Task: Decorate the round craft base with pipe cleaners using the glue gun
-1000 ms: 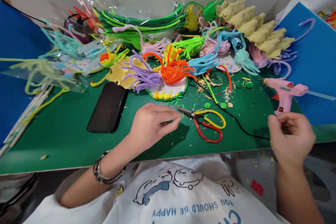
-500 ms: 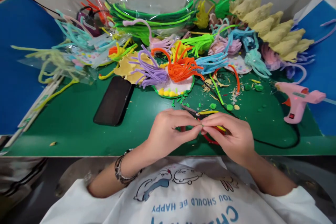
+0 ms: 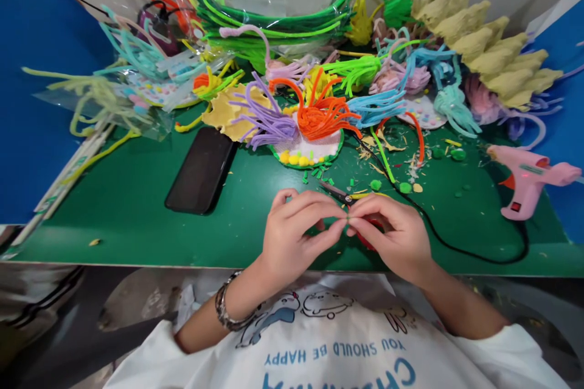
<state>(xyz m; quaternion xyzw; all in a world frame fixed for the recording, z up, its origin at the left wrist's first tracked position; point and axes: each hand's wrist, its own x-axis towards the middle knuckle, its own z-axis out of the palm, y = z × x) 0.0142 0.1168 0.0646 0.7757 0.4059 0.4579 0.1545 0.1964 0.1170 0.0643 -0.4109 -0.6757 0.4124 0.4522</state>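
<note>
Small green piece (image 3: 347, 217): at the lower centre of the frame, between the meeting fingertips, above the desk (image 3: 123, 219); mostly covered by them.
Look of the piece: a tiny speck of green; its full shape and surface are too small to tell.
Left hand (image 3: 296, 234): thumb and index finger pinching the piece from the left of the frame, the other fingers curled loosely.
Right hand (image 3: 401, 237): thumb and index finger pinching from the right, tips meeting those of the left.
Weight and feel: probably next to weightless; likely soft and bendable if it matches the fuzzy green stems (image 3: 278, 24) at the upper centre.
Where to hold: by its very ends, with fingertips only; a hard squeeze could flatten it, and a loose one could drop it among the green snippets (image 3: 331, 182) near the centre.
Scissors (image 3: 336, 192): on the desk just beyond the hands, handles partly hidden behind the right one.
</note>
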